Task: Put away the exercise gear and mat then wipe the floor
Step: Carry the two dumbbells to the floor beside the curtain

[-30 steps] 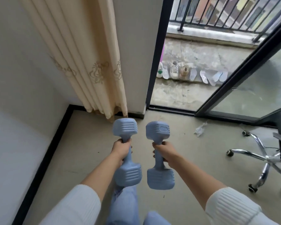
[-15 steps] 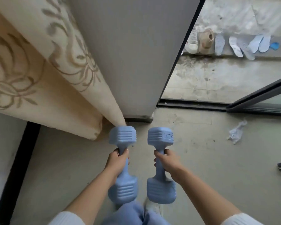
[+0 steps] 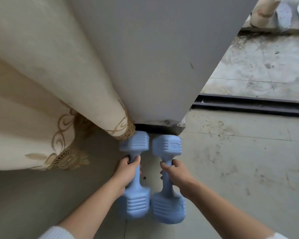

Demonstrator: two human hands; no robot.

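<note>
Pale blue, ribbed at the ends: two dumbbells are held side by side, handles running near to far, the heads almost touching.

- The left dumbbell (image 3: 137,207) is gripped at its handle by the left hand (image 3: 126,173). The right dumbbell (image 3: 167,210) is gripped the same way by the right hand (image 3: 179,175). Fingers are wrapped fully round both handles. The hands are close together but not in contact.
- Both weights are held low at the foot of the grey wall pillar (image 3: 154,57), far heads just beside its dark skirting. The hem of the cream curtain (image 3: 41,100) hangs against the left weight's far head.
- Whether the weights are resting on the floor (image 3: 240,161) cannot be told; no release is seen.

Progress, as judged:
- The gear stage is under way, not finished. A spot by the pillar appears to be chosen, but the dumbbells are not yet let go.
- No mat is in view, so its state is unknown and that step is assumed outstanding.
- Wiping is clearly outstanding. Scuffs and dark specks are seen across the floor to the right, up to the black door track (image 3: 248,105). No cloth or mop is in view.
</note>
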